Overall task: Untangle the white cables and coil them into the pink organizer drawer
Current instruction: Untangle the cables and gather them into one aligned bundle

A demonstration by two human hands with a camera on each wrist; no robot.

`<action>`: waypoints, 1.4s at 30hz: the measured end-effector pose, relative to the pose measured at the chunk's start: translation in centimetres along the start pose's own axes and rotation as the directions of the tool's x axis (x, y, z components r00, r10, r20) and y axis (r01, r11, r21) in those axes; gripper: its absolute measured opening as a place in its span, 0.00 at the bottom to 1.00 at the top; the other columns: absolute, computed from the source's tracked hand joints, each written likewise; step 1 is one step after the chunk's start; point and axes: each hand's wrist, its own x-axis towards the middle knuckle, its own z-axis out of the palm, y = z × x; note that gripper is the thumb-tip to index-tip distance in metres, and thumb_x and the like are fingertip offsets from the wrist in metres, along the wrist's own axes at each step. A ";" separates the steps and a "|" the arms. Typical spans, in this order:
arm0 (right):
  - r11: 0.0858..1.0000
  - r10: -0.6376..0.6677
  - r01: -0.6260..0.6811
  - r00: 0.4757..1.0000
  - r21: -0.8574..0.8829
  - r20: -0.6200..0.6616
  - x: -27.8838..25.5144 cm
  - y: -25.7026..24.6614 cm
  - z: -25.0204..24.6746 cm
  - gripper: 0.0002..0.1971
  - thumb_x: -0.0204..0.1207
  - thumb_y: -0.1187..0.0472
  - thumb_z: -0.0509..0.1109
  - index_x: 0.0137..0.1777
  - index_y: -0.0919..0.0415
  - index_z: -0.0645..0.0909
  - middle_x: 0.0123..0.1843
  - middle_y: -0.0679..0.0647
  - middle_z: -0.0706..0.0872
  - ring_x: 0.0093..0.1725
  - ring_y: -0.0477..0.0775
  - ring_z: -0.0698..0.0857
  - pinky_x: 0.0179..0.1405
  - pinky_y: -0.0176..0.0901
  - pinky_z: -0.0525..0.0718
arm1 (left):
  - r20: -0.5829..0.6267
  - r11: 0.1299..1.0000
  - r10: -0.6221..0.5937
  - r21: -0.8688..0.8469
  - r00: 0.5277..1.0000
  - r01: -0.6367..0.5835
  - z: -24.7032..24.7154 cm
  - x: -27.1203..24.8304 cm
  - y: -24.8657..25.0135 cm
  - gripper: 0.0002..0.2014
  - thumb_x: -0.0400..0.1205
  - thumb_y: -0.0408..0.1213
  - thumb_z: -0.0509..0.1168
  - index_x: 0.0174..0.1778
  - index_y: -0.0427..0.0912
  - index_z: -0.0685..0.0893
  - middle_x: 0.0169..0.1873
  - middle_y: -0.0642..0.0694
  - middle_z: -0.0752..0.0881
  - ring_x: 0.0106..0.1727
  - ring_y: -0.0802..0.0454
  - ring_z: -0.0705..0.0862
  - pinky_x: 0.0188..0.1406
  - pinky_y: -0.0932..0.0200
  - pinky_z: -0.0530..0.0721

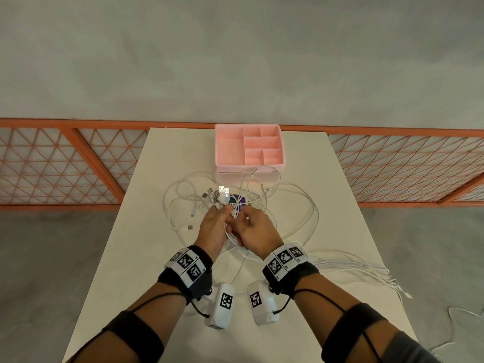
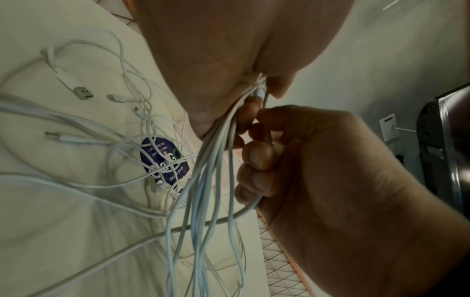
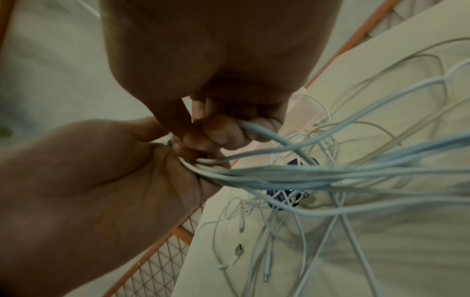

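A tangle of white cables [image 1: 296, 203] spreads over the middle of the white table [image 1: 131, 258]. My left hand [image 1: 216, 226] grips a bunch of cable ends, their USB plugs [image 1: 222, 191] fanning out above the fist. Close beside it, my right hand [image 1: 258, 226] curls its fingers [image 3: 221, 130] round one white cable [image 3: 269, 138] and touches the left hand. In the left wrist view the bundle [image 2: 216, 160] hangs down from the left hand beside the right hand [image 2: 318, 180]. The pink organizer drawer [image 1: 248, 146], with several compartments holding nothing, stands at the table's far edge.
A purple round sticker [image 1: 239, 201] lies under the cables. More cable strands [image 1: 366, 271] trail over the table's right edge toward the floor. An orange mesh railing [image 1: 65, 163] runs behind the table. A loose USB plug [image 1: 189, 227] lies left of my hands.
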 end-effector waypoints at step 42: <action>0.996 0.074 -0.084 0.975 -0.041 -0.211 2.9 -1.9 -6.4 0.16 0.77 0.74 0.60 0.59 0.64 0.83 0.39 0.61 0.89 0.34 0.52 0.87 0.39 0.48 0.86 | 0.041 0.975 0.168 0.141 0.985 -0.172 -0.7 0.7 0.3 0.03 0.85 0.32 0.68 0.50 0.37 0.86 0.38 0.32 0.85 0.19 0.56 0.71 0.23 0.57 0.77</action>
